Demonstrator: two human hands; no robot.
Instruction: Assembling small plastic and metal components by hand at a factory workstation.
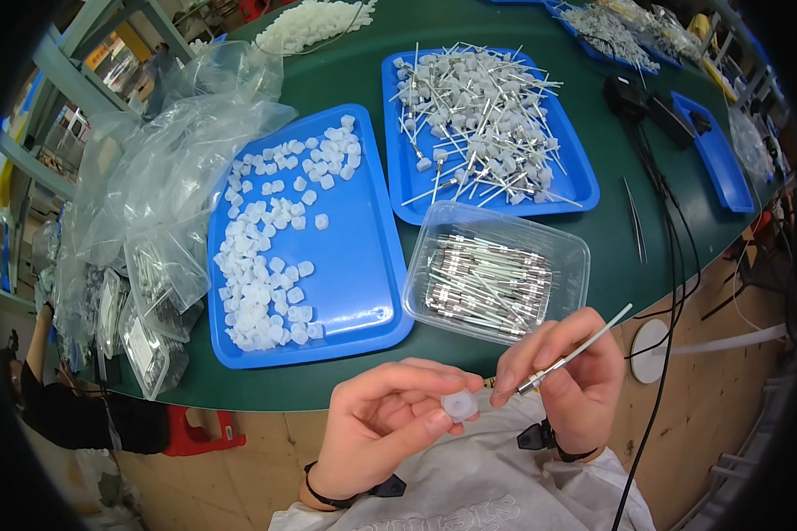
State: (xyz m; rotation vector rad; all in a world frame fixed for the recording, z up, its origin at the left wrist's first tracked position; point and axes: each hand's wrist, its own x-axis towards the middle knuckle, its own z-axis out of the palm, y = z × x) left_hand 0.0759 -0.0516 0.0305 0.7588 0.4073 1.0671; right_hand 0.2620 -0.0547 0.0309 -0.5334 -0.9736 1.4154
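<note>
Between the fingers and thumb of my left hand [385, 425] is a small translucent white plastic cap [459, 405], its round side facing up. My right hand [576, 380] pinches a thin rod with a metal sleeve [553, 367]; its pale shaft points up and to the right, its metal end toward the cap. Cap and rod are a short way apart. Just beyond my hands stands a clear plastic box [421, 296] full of similar rods. A blue tray [354, 283] at the left carries many loose white caps [255, 301].
Behind the box, another blue tray [584, 190] is heaped with capped rods [483, 124]. Clear plastic bags [177, 150] cover the table's left side. Tweezers [635, 221] and black cables [660, 168] lie at the right. A person's arm [37, 345] shows at far left.
</note>
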